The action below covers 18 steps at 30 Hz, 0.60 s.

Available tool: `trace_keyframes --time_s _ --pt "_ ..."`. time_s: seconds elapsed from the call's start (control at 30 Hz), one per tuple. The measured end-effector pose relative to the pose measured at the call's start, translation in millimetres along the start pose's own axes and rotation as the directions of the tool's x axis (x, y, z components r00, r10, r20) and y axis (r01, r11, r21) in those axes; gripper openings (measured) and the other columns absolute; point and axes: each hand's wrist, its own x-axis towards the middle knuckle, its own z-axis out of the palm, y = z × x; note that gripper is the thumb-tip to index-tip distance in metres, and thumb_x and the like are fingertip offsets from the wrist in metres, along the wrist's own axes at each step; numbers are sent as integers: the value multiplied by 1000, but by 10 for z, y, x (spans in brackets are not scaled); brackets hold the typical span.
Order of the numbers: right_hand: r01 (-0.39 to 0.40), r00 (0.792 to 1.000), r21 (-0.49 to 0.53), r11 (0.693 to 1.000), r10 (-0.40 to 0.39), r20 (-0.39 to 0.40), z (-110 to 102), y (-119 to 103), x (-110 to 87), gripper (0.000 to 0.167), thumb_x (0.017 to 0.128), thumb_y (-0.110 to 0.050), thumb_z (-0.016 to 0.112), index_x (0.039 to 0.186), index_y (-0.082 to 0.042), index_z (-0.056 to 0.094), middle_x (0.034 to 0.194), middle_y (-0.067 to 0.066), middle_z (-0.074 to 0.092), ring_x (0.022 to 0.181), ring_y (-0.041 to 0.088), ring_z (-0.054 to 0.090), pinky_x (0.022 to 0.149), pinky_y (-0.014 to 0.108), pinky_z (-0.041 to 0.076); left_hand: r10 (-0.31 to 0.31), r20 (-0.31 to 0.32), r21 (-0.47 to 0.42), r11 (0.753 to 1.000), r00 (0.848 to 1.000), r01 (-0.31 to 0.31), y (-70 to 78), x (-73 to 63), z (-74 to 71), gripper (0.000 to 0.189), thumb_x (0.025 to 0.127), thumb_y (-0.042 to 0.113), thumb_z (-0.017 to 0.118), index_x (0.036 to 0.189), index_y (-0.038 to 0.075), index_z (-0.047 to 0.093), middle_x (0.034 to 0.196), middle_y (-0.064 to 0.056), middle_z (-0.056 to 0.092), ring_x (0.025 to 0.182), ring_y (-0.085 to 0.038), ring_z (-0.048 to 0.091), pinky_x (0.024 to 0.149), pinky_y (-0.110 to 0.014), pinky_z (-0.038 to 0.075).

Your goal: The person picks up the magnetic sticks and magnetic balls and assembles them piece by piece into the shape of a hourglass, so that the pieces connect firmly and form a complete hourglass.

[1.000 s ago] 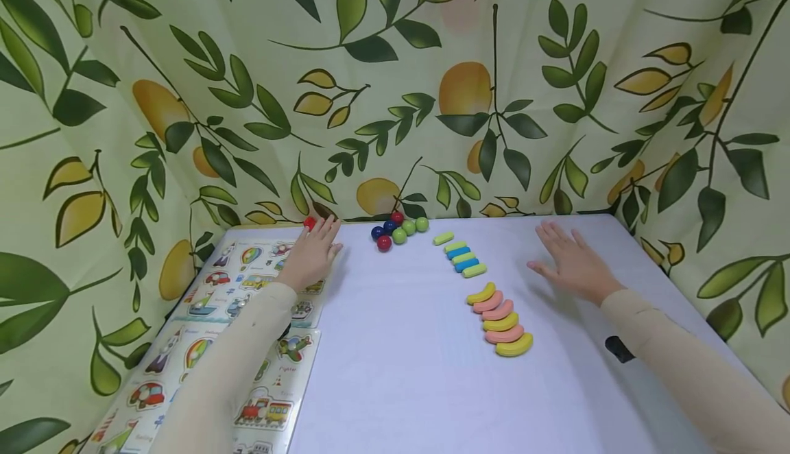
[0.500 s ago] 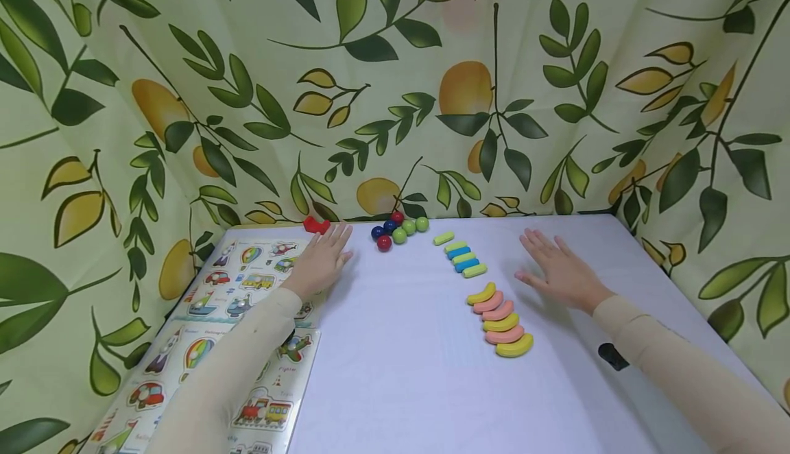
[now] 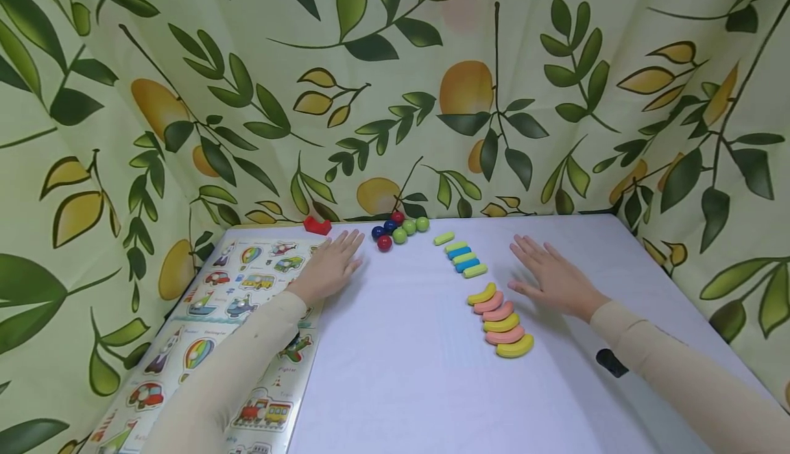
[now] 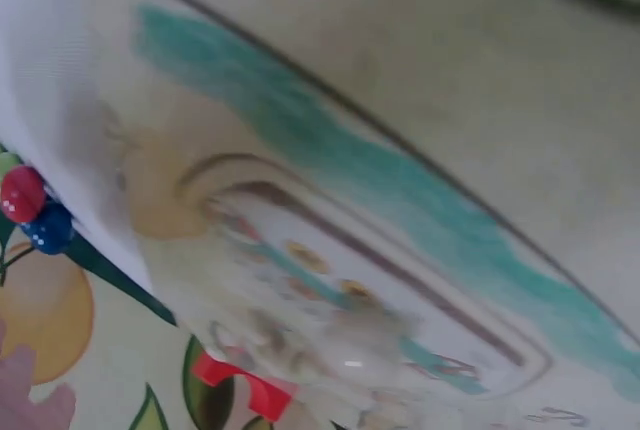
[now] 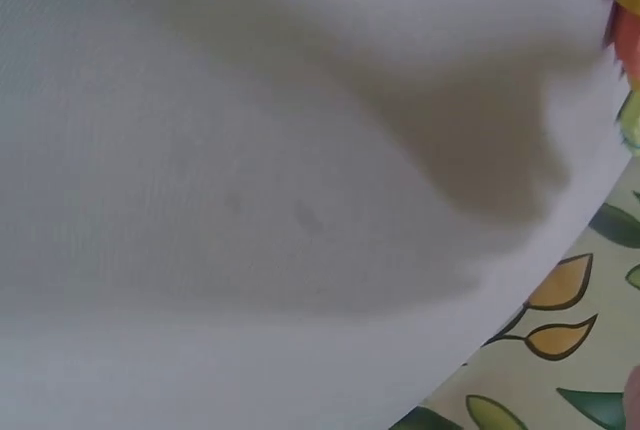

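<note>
My left hand (image 3: 327,269) is held over the right edge of a picture puzzle board, fingers straight and nothing in them. Just beyond its fingertips lies a red notched block (image 3: 317,225), which shows again as a red block (image 4: 243,386) low in the left wrist view. My right hand (image 3: 555,277) hovers with straight fingers over the white tabletop, holding nothing. Nearest to it are a row of yellow and pink toy bananas (image 3: 501,326) and a line of green and blue short sticks (image 3: 463,259). A cluster of red, blue and green balls (image 3: 400,236) sits at the back.
Two puzzle boards with vehicle pictures, a far board (image 3: 253,277) and a near board (image 3: 265,409), cover the table's left side. A leaf-patterned curtain (image 3: 395,132) rises along the back and both sides. A black strap piece (image 3: 612,363) shows beside the right sleeve.
My left hand has moved to the right, uncovering the red block behind it. My right hand has drifted left and slightly down, towards the toy bananas. The toys have stayed in place.
</note>
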Motion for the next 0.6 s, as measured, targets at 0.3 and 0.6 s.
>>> trace_keyframes --time_s 0.3,0.6 --pt "-147 985 244 958 121 121 2 -148 51 82 92 -54 63 149 1 40 154 29 37 140 50 36 111 66 35 -65 96 -332 939 993 94 103 106 -60 64 103 33 52 158 14 26 162 -12 30 150 -34 30 122 -50 27" --pt "-390 918 512 765 282 279 54 -143 170 76 93 -48 65 145 3 43 135 26 55 121 40 54 98 52 53 -226 147 -634 726 963 267 123 303 4 61 94 23 68 149 10 44 150 -14 49 136 -33 50 112 -49 44"
